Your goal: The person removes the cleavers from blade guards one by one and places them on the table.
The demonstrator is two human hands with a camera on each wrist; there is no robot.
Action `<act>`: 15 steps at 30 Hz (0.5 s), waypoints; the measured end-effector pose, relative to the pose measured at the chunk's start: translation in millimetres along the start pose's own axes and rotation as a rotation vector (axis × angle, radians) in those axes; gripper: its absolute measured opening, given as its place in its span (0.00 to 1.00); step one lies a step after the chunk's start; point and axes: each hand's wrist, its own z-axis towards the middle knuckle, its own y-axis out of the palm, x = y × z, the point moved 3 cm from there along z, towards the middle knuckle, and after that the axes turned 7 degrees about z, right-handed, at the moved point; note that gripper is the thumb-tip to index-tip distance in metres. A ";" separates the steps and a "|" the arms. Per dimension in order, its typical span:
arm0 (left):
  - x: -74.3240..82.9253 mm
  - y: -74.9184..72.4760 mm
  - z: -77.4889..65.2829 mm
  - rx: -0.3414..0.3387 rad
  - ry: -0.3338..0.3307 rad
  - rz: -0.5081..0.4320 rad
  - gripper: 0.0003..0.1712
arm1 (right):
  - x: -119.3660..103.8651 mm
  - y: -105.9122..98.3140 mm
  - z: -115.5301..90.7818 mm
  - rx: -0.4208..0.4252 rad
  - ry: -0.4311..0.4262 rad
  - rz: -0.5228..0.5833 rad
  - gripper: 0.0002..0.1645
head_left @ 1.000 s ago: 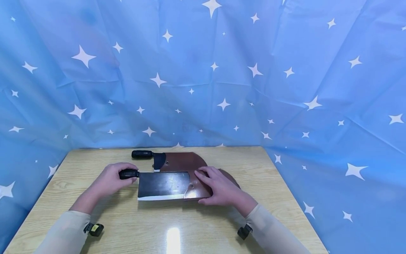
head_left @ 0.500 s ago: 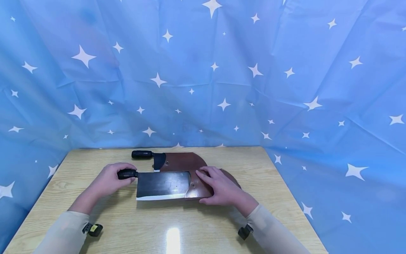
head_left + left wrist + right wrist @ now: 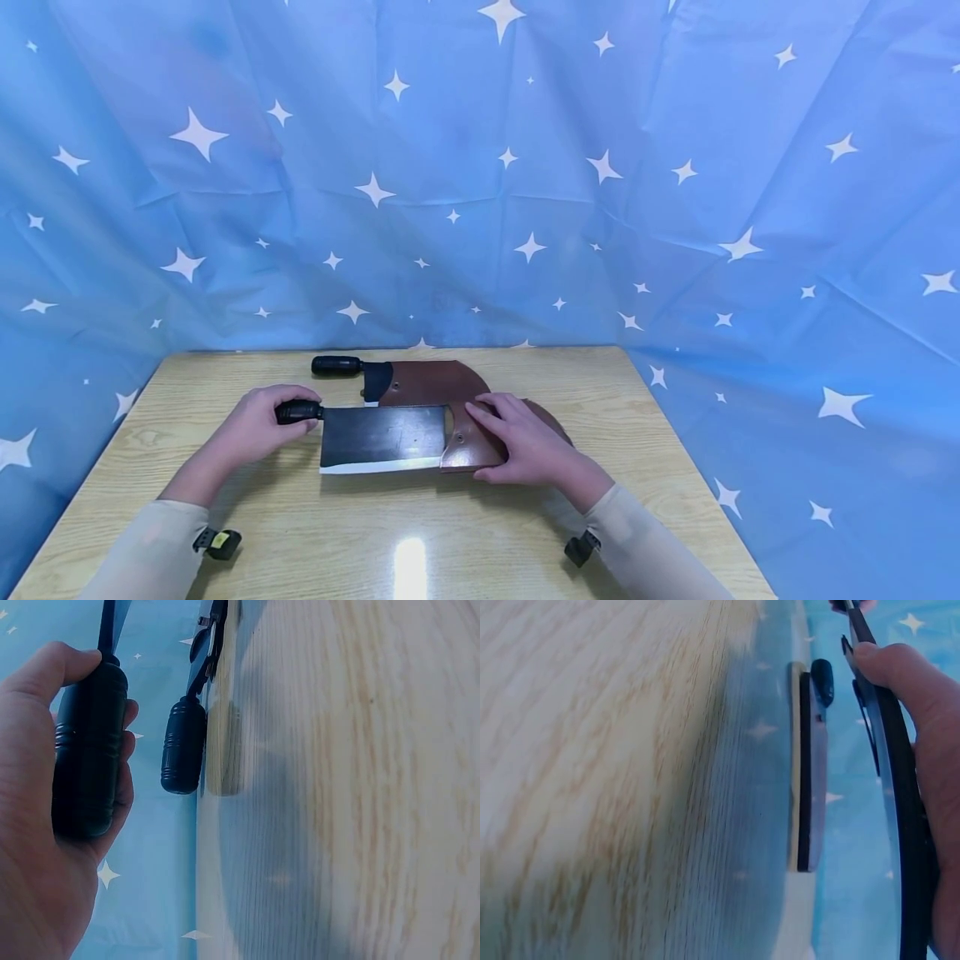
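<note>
My left hand (image 3: pixel 258 427) grips the black handle (image 3: pixel 90 750) of a cleaver, thumb at the blade end of the handle. The broad dark blade (image 3: pixel 384 437), with a bright lower edge, points right and sits partly inside a brown leather sheath (image 3: pixel 472 448). Around that sheath my right hand (image 3: pixel 525 446) curls, its thumb (image 3: pixel 889 664) along the near face in the right wrist view. How much blade lies inside is hidden. Both wrist views show the held cleaver and sheath raised off the table.
Behind lies a second cleaver on the wooden table (image 3: pixel 300 533), its black handle (image 3: pixel 336 366) to the left and its blade mostly inside a brown sheath (image 3: pixel 435 382). A blue star-patterned curtain (image 3: pixel 450 167) stands along the table's back and sides.
The left hand has drawn the cleaver slightly left, while the right hand and sheath have shifted slightly right. A little more blade shows at the sheath's mouth. The second cleaver stays put.
</note>
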 end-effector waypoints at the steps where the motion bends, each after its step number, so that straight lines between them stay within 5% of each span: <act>1: -0.3 -0.2 -0.2 -0.001 -0.002 -0.003 0.17 | 0.4 0.0 -0.3 -0.001 0.003 0.000 0.66; 15: -8.4 -1.1 -2.3 -0.012 -0.024 -0.022 0.16 | 5.5 -2.7 -7.1 0.015 0.006 0.008 0.65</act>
